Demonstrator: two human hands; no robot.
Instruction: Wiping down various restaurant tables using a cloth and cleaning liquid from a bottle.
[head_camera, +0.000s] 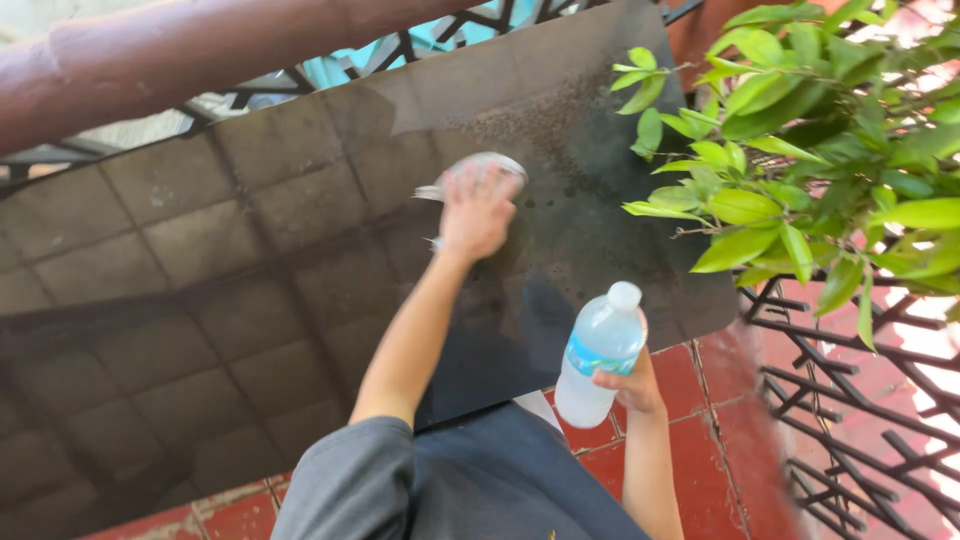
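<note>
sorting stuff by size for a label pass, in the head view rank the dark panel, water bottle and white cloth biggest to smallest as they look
1. dark panel
2. water bottle, though it sits nearer the camera
3. white cloth, mostly hidden under the left hand

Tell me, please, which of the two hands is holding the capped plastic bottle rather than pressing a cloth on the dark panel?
The right hand grips the clear water bottle upright; the left hand presses a pale cloth against the panel.

A clear plastic water bottle (600, 355) with a white cap stands upright at lower centre-right. A blue label (592, 360) with a white edge wraps around its middle.
</note>
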